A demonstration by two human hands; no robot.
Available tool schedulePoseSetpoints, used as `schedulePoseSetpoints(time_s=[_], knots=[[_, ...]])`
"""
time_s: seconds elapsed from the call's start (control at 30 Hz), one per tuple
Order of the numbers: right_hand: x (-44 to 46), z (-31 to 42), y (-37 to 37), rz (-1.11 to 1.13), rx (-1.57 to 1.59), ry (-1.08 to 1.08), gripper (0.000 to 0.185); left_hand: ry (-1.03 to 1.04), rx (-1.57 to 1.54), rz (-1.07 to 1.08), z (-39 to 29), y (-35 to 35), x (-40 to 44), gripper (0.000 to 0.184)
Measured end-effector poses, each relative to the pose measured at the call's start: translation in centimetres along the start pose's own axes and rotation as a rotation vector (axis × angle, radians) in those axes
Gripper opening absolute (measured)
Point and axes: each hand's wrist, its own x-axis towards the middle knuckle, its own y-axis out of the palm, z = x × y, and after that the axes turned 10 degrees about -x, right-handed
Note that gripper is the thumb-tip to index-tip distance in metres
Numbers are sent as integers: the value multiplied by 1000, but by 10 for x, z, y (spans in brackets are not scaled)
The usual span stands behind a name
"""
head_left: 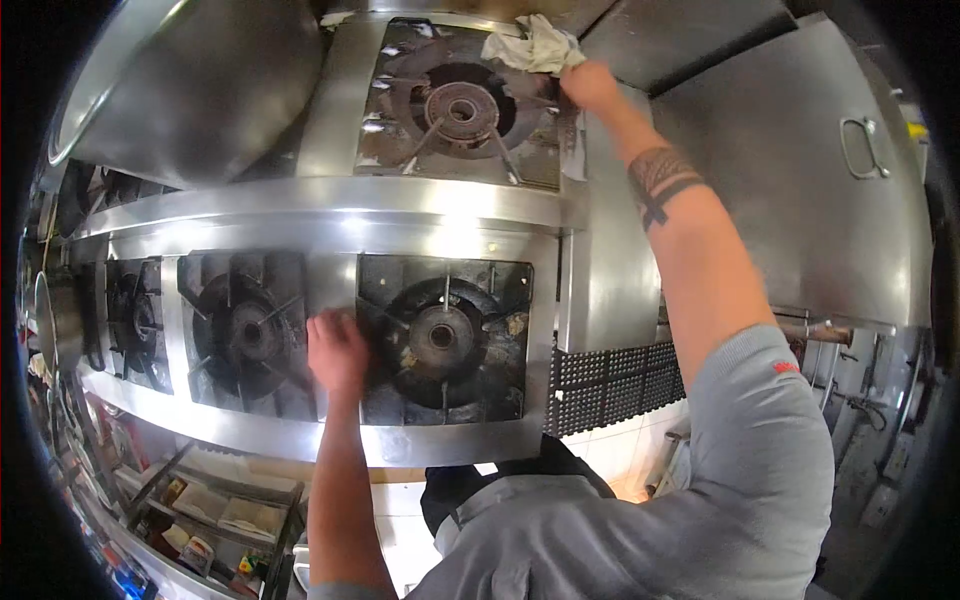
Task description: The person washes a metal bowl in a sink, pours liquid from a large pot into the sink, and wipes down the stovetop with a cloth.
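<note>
My right hand [590, 88] is closed on a crumpled, pale cloth [535, 47] at the far right corner of the rear burner [462, 110]. The cloth lies against that burner's dark, stained top plate, where white patches show along the left side. Lower down, my left hand [337, 350] is on the steel strip between two front burners, the right one [440, 335] and the middle one [250, 335]. Blur and the viewing angle hide how its fingers are bent, and no object shows in it.
A large steel pot [190, 90] stands at the back left. On the right is a steel cabinet [790, 170] with a handle. A raised steel ledge [330, 205] divides the front and rear burners. Below left, a shelf unit holds containers [250, 515]. Black perforated matting [610, 390] hangs at right.
</note>
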Motion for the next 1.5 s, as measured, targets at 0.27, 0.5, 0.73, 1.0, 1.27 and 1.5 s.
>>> schedulePoseSetpoints(time_s=[0.27, 0.5, 0.73, 1.0, 1.27, 1.5], knots=[[-143, 72, -72, 164, 577, 386, 42, -23, 28, 37, -8, -9, -4, 29], [-282, 132, -125, 97, 674, 332, 39, 40, 22, 30, -5, -12, -9, 26], [-328, 102, -169, 7, 1907, 960, 30, 97, -31, -2, -4, -17, -10, 26], [-233, 50, -154, -247, 1495, 906, 43, 35, 7, 20, -7, -13, -6, 25], [-102, 77, -34, 80, 1282, 802, 58, -4, 51, 4, -11, -3, 1, 22], [66, -38, 151, -157, 518, 502, 46, -45, 115, 42, 5, 10, 3, 23]])
